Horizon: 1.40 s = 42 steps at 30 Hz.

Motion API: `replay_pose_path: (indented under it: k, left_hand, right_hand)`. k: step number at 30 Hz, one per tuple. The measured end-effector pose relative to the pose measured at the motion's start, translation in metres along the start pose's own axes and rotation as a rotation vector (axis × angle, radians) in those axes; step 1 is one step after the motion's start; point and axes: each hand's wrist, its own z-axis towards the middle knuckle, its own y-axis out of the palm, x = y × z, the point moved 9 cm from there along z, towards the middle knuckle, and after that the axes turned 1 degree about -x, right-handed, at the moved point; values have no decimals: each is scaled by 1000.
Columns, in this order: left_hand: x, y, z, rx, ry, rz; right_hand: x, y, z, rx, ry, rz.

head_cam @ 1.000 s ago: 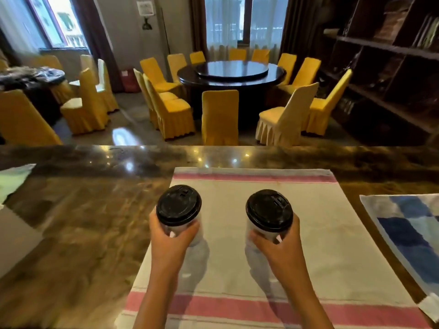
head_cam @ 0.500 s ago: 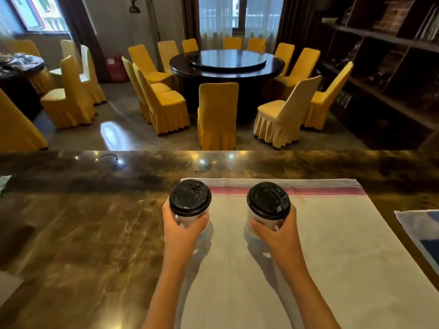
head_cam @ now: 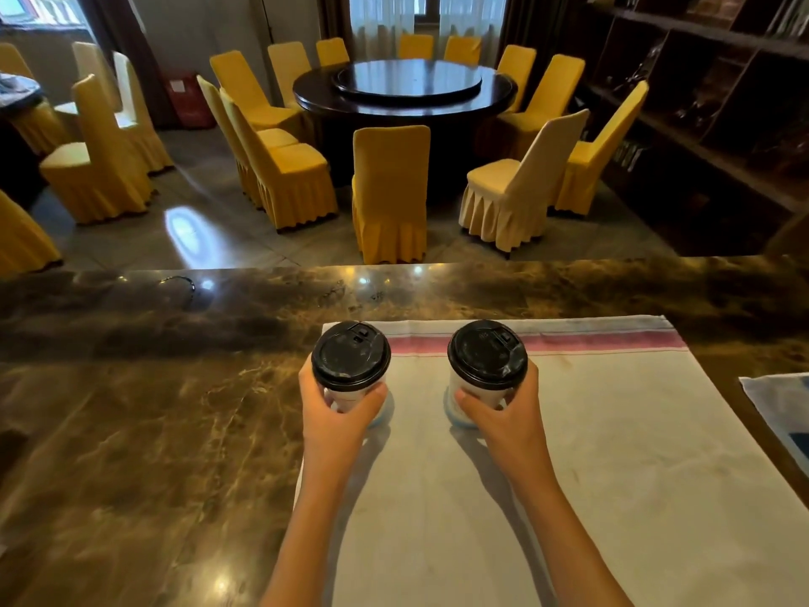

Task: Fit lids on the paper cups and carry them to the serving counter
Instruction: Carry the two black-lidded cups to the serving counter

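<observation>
Two white paper cups with black lids stand upright near the far end of a white cloth [head_cam: 591, 431] with a pink stripe, on the brown marble counter [head_cam: 131, 431]. My left hand [head_cam: 337, 414] is wrapped around the left cup [head_cam: 350, 357] at the cloth's left edge. My right hand [head_cam: 508, 414] grips the right cup [head_cam: 487, 354] from the near side. Both cups' bases look to be on or just above the cloth; my fingers hide most of their walls.
A blue and white cloth [head_cam: 783, 409] lies at the counter's right edge. Beyond the counter's far edge are a round dark dining table [head_cam: 405, 87] and several yellow-covered chairs, the nearest chair [head_cam: 389, 190] straight ahead. Dark shelving [head_cam: 722, 102] lines the right wall.
Both hands have carried the cups forward toward the cloth's far striped end and lowered them. The view has shifted forward and left along the counter.
</observation>
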Motion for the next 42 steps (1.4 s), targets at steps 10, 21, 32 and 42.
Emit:
replay_pose_path:
  k: [10, 21, 32, 42]
  left_hand:
    - [5, 5, -5, -8, 11, 27]
    - [15, 8, -13, 0, -24, -6]
    - [9, 8, -15, -10, -61, -5]
    - [20, -28, -38, 31, 113, 826]
  right_hand:
    - [-4, 2, -4, -9, -6, -47]
    - [-5, 3, -5, 2, 7, -69]
    - [-2, 4, -7, -2, 39, -70]
    - [-2, -10, -24, -5, 66, -321]
